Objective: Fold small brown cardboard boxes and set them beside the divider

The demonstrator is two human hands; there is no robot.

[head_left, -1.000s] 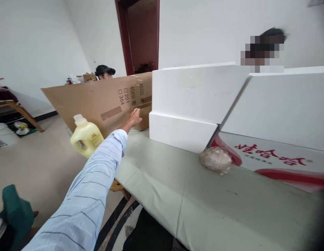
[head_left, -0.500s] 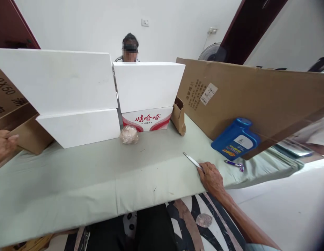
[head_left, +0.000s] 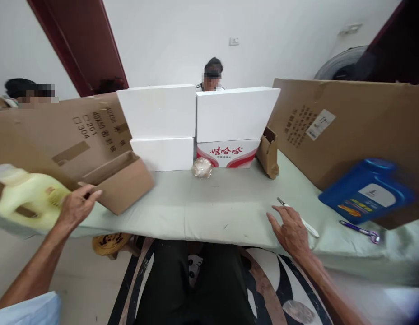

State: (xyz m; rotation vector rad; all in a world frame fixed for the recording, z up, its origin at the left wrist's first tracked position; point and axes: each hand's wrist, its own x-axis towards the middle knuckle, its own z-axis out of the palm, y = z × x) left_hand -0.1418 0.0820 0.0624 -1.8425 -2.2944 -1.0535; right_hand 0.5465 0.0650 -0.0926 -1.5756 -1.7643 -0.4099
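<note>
At the left, my left hand [head_left: 77,205] has its thumb and fingers curled at the near left edge of a small open cardboard box [head_left: 126,187]. A yellow jug with a white cap [head_left: 30,198] stands just left of that hand. My right hand [head_left: 290,230] is at the table's front right, fingers apart and holding nothing. A slim white-handled craft knife [head_left: 309,227] lies by it, its middle partly hidden behind the fingers. Further right are a purple pen-like tool [head_left: 358,231] and a blue plastic bottle [head_left: 368,192].
White boxes [head_left: 162,113] form a wall across the back, one red-printed [head_left: 228,154]. Before them sits a clear-wrapped ball [head_left: 202,167]. Large cardboard panels [head_left: 348,131] flank the green-clothed table [head_left: 212,216]. A narrow carton [head_left: 269,155] leans at right. Two people are beyond.
The view has swung left, bringing the yellow jug into sight. My right hand has let go of the craft knife and spread its fingers. My left hand stays at the small cardboard box.
</note>
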